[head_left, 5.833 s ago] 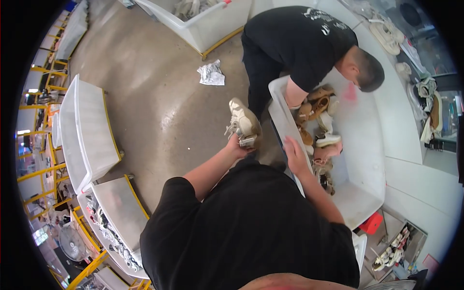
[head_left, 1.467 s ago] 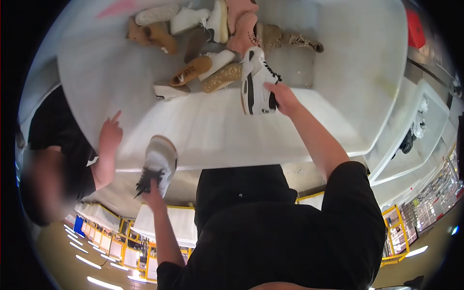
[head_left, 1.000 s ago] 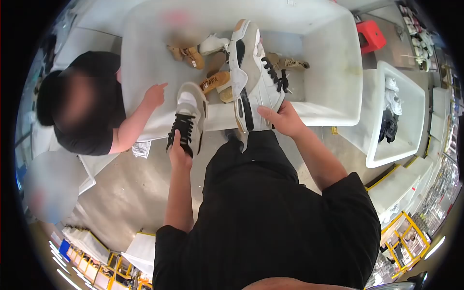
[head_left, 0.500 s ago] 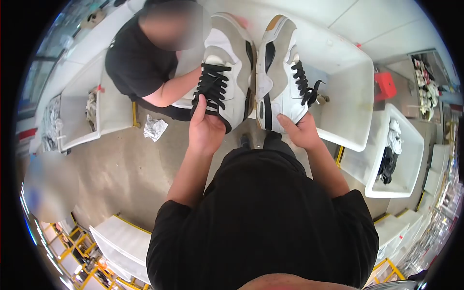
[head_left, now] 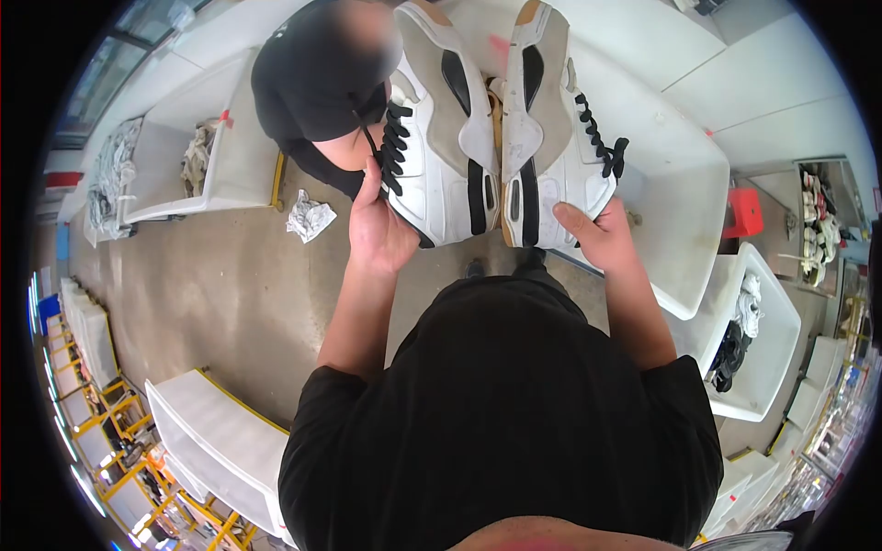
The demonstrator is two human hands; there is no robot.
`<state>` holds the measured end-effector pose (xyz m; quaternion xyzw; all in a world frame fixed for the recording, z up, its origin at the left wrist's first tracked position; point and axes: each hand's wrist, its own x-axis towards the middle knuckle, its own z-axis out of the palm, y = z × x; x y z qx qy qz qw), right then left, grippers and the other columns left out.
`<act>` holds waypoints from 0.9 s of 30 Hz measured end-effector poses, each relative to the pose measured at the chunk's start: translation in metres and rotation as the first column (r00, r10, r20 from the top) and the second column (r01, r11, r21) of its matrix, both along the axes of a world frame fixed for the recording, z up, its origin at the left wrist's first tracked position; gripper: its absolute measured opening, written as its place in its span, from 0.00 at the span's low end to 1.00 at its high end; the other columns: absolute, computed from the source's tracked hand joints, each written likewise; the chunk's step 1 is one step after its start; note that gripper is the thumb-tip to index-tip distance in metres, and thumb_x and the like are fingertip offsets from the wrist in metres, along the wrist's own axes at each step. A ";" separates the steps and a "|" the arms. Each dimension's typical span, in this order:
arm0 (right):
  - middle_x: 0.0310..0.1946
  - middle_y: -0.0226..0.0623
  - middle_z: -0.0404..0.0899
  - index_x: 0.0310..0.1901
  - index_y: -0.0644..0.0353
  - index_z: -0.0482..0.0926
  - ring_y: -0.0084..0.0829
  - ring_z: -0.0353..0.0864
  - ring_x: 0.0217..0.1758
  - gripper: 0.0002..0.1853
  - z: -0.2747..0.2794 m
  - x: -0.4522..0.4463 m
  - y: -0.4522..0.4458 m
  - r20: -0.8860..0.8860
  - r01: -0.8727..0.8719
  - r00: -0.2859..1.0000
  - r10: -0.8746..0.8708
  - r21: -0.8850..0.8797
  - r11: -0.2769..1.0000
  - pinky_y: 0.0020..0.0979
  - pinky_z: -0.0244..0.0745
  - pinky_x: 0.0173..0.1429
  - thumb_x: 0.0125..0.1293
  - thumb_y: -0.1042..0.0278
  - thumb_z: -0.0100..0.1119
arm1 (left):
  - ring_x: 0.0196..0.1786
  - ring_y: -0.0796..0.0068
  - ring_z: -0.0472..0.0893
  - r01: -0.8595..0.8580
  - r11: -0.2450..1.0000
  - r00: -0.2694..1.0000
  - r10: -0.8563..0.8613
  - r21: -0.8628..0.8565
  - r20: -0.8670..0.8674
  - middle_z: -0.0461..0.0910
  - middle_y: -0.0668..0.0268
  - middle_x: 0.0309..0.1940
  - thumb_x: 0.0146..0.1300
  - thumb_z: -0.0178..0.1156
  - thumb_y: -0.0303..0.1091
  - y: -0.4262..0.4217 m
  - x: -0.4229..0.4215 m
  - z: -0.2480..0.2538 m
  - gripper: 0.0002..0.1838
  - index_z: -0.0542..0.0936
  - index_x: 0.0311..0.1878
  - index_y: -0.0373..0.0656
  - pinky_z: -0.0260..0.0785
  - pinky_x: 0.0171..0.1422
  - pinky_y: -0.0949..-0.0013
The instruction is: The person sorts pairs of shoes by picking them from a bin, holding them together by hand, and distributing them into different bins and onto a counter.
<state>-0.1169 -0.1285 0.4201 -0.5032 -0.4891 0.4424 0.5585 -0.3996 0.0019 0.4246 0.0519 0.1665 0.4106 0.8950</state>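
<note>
My left hand (head_left: pixel 381 230) grips the heel end of a white and grey sneaker (head_left: pixel 436 156) with black laces; its thumb lies along the collar and the other fingers are hidden behind the shoe. In my right hand (head_left: pixel 599 234) is a matching sneaker (head_left: pixel 556 174), held at the heel with the thumb on its side. Both shoes are up in front of me, toes pointing away, turned so their sides show. Their tan-edged soles face each other and appear to touch near the heels.
A co-worker (head_left: pixel 317 83) in a black shirt stands just beyond the left sneaker. White bins (head_left: pixel 675 211) stand at the right, another bin (head_left: pixel 243 156) at the left. Crumpled paper (head_left: pixel 310 217) lies on the floor (head_left: pixel 239 294). A red box (head_left: pixel 742 213) is at far right.
Both sneakers have rolled so more of their sides show, and their soles have come closer together. My view has shifted, and the co-worker appears farther right and higher.
</note>
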 end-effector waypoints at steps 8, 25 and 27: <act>0.48 0.27 0.85 0.60 0.65 0.80 0.19 0.79 0.48 0.18 0.014 0.009 0.006 0.111 -0.116 0.987 0.119 -0.029 0.993 0.28 0.76 0.52 0.72 0.68 0.66 | 0.77 0.56 0.68 -0.117 0.992 0.993 0.116 0.047 0.019 0.68 0.60 0.76 0.82 0.44 0.52 -0.018 0.003 0.004 0.30 0.65 0.76 0.42 0.57 0.82 0.49; 0.24 0.49 0.80 0.27 0.64 0.79 0.53 0.83 0.32 0.17 -0.032 -0.127 0.075 0.947 -0.086 0.321 -0.029 0.059 0.995 0.50 0.77 0.42 0.64 0.57 0.66 | 0.47 0.76 0.82 -0.107 0.873 0.739 0.390 0.476 -0.550 0.83 0.67 0.47 0.65 0.69 0.22 -0.034 0.009 -0.036 0.16 0.80 0.55 0.39 0.75 0.53 0.70; 0.26 0.46 0.81 0.29 0.61 0.79 0.47 0.84 0.34 0.13 -0.033 -0.128 0.073 0.971 -0.148 0.239 0.002 0.034 0.988 0.47 0.78 0.48 0.62 0.59 0.64 | 0.44 0.77 0.83 -0.210 0.834 0.714 0.488 0.511 -0.502 0.85 0.67 0.43 0.62 0.72 0.21 -0.041 0.015 -0.041 0.14 0.82 0.50 0.36 0.76 0.50 0.72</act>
